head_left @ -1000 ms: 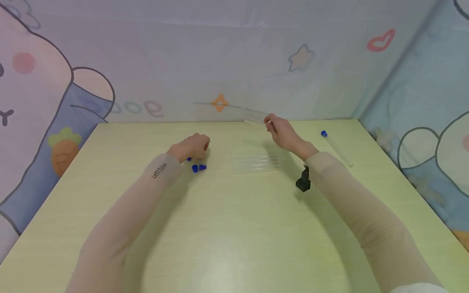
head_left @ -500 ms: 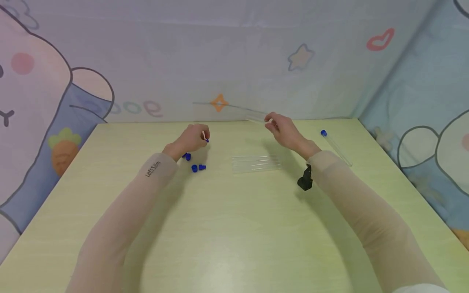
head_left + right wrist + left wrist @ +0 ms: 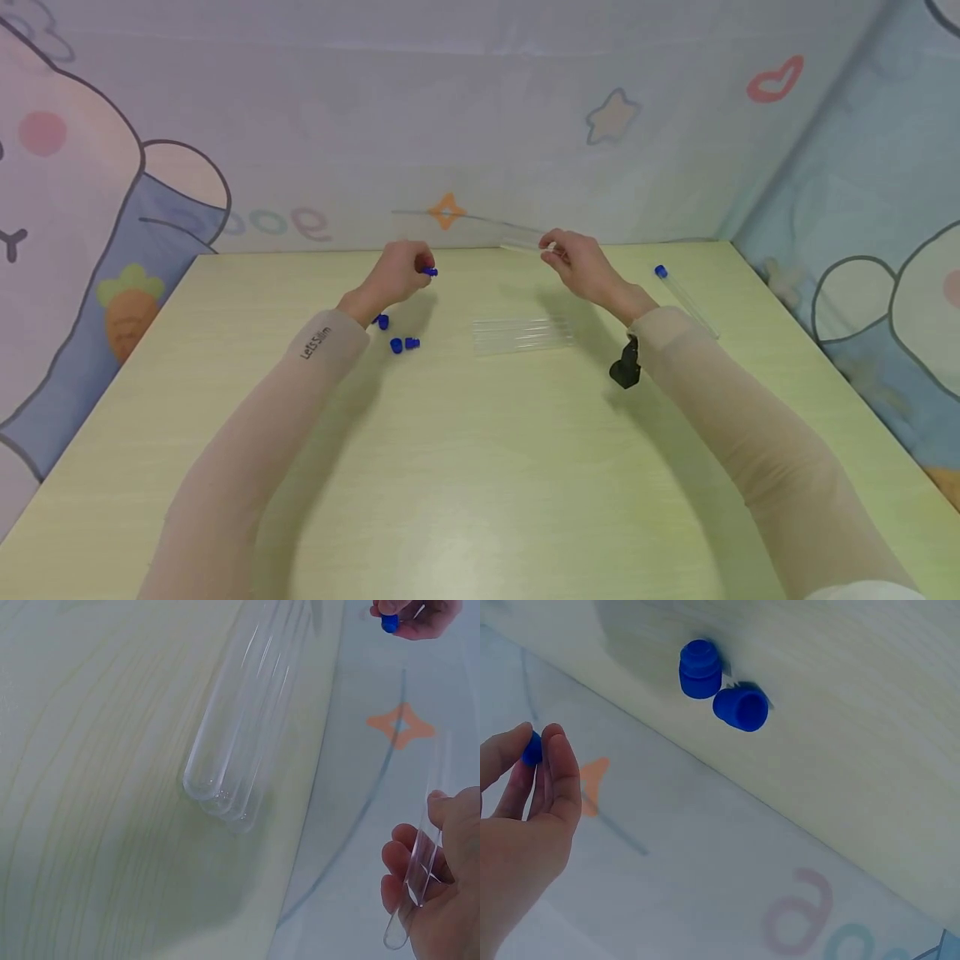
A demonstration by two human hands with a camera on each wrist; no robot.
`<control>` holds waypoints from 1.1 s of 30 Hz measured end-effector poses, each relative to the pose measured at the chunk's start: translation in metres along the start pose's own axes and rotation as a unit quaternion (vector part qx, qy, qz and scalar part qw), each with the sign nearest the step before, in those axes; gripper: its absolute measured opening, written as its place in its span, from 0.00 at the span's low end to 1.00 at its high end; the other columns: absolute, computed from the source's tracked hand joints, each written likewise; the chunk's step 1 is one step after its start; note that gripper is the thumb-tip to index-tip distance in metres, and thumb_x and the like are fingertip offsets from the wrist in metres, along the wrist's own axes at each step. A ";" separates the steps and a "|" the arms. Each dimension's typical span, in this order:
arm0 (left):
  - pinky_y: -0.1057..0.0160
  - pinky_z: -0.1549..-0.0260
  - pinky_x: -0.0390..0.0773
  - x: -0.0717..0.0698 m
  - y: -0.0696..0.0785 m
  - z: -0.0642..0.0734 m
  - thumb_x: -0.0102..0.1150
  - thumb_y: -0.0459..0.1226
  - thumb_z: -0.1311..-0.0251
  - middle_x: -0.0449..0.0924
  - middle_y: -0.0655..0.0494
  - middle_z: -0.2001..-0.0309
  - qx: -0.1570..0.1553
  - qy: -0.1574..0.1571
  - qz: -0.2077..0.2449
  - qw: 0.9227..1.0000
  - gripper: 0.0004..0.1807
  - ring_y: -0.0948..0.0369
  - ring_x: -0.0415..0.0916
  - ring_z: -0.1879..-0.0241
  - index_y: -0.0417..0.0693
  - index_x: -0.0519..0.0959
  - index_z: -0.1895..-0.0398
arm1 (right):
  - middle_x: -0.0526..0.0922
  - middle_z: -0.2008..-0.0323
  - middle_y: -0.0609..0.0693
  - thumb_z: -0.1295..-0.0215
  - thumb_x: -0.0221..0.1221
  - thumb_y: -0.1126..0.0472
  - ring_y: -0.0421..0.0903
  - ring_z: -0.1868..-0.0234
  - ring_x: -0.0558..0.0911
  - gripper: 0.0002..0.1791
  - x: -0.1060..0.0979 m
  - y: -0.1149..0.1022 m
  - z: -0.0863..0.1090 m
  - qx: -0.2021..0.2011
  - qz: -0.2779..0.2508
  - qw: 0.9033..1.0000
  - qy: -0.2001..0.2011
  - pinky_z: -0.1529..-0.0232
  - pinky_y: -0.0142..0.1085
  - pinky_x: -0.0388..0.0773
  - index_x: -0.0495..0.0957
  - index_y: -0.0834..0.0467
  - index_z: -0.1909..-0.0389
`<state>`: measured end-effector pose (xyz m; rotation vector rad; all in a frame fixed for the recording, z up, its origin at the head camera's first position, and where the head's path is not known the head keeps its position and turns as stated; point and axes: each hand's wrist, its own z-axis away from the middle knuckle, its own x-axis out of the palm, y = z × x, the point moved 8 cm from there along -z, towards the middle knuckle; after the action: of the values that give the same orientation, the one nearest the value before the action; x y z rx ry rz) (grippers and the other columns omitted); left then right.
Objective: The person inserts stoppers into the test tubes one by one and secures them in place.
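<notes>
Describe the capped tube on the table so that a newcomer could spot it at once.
Start from the pale table in the head view and go to its far right part, past the right hand. There the capped tube lies alone at a slant. Unlike the row of clear tubes near the middle, it has a blue cap on its far end.

Open air between left hand (image 3: 399, 268) pinching a blue cap (image 3: 431, 272) and right hand (image 3: 581, 262) gripping a clear tube (image 3: 421, 870), row of tubes (image 3: 522, 336) obstructing below the right grip, loose caps (image 3: 397, 345) below the left, capped tube (image 3: 686, 298) lying right of both, backdrop (image 3: 525, 142) behind.
</notes>
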<state>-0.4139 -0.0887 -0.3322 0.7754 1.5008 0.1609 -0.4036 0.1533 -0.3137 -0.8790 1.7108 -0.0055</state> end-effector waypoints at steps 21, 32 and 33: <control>0.56 0.56 0.78 -0.009 0.025 -0.009 0.57 0.26 0.40 0.81 0.38 0.59 0.032 0.060 0.028 0.997 0.07 0.49 0.78 0.59 0.32 0.77 0.59 | 0.82 0.62 0.62 0.28 0.52 0.62 0.54 0.66 0.79 0.13 -0.002 -0.008 -0.005 -0.028 0.000 1.000 -0.008 0.56 0.47 0.76 0.76 0.65 0.49; 0.57 0.56 0.79 -0.009 0.037 -0.013 0.58 0.26 0.39 0.82 0.39 0.59 0.040 0.063 0.027 0.997 0.06 0.50 0.79 0.59 0.33 0.78 0.59 | 0.82 0.60 0.62 0.29 0.53 0.62 0.54 0.64 0.80 0.13 -0.002 -0.009 -0.008 -0.023 0.000 1.000 -0.013 0.55 0.47 0.76 0.76 0.64 0.49; 0.57 0.56 0.79 -0.009 0.038 -0.013 0.58 0.26 0.39 0.82 0.39 0.59 0.039 0.062 0.030 0.997 0.07 0.50 0.79 0.59 0.33 0.78 0.59 | 0.82 0.59 0.62 0.29 0.54 0.62 0.55 0.62 0.81 0.13 -0.002 -0.009 -0.008 -0.021 -0.002 1.000 -0.014 0.53 0.48 0.77 0.76 0.64 0.49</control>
<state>-0.4137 -0.0602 -0.3029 0.8868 1.6091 0.1983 -0.4050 0.1440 -0.3056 -0.9091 1.6890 0.0404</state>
